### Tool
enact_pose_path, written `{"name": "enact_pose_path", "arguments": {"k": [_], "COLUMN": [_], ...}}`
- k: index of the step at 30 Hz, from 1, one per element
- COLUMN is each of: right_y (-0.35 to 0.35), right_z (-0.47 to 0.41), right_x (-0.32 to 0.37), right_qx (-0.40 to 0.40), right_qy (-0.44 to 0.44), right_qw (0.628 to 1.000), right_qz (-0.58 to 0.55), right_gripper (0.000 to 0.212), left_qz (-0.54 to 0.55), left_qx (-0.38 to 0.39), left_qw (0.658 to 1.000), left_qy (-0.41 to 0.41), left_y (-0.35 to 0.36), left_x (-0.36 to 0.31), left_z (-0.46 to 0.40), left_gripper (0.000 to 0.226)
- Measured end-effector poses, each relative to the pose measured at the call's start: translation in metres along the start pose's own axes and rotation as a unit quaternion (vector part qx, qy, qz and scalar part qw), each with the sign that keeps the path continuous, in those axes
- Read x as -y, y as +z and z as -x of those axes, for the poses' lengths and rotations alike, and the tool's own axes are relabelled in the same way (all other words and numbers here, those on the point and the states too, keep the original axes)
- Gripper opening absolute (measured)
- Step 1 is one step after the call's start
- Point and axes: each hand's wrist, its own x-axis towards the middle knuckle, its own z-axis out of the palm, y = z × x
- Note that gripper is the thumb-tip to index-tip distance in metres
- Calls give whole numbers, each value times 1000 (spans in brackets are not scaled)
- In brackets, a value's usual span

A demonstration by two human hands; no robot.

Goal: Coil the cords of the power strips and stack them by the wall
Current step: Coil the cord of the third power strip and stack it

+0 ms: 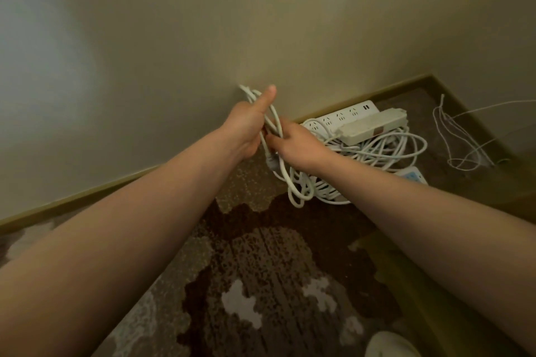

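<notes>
Patterned carpet [275, 269] runs up to a plain wall [261, 23], and right at that junction you're working the white cord [274, 122]; your left hand [246, 130] has its fingers wrapped round a bunch of loops, thumb standing straight up, which looks like the anchor that keeps the coil's shape; your right hand [295, 145] comes in just beside it, fingers curled and pinching the cord below the loops, likely feeding the next turn; the rest of that cord drops past a plug-like lump to a loose loop [298, 191] on the floor, so the coiling is only partway done, I'd say.

Move outward; two power strips [356, 122] sit stacked against the skirting board [348, 101], the upper one lying skewed across the lower, on top of a heap of cords [385, 148] not yet coiled; a third strip [413, 175] peeps out beside your right forearm.

Now the room; wall is close ahead, the corner closes in on the right where thin wires [455, 139] trail across the floor; open carpet lies to your left and behind your hands, so that's where you have space to swing loops without snagging the heap.
</notes>
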Motion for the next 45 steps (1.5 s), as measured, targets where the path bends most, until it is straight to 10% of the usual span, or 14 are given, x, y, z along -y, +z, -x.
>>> {"name": "enact_pose_path", "arguments": {"k": [7, 12, 15, 24, 28, 41, 45], "right_y": [-5, -7, -13, -14, -14, -12, -11], "right_z": [17, 30, 40, 65, 68, 66, 69], "right_x": [-13, -34, -54, -98, -103, -107, -111], "right_qx": [-52, -180, -258, -438, -434, -490, -508], "right_qy": [19, 86, 150, 333, 372, 373, 379], "right_qw": [996, 975, 936, 745, 724, 696, 689], "right_qz": [-64, -95, -185, -377, -386, -371, -351], "right_gripper": [49, 18, 13, 46, 44, 28, 17], "left_qz": [-36, -144, -225, -556, -642, -677, -576], "left_qx": [53, 245, 227, 312, 317, 211, 237], "left_qw": [998, 959, 947, 752, 676, 666, 755], "left_qy": [-6, 3, 42, 170, 174, 233, 204], "left_y": [16, 33, 46, 137, 159, 170, 161], "left_x": [-3, -11, -5, 46, 71, 111, 101], "left_z": [-10, -18, -38, -100, -113, -128, -126], "left_gripper": [22, 33, 31, 40, 64, 66, 55]}}
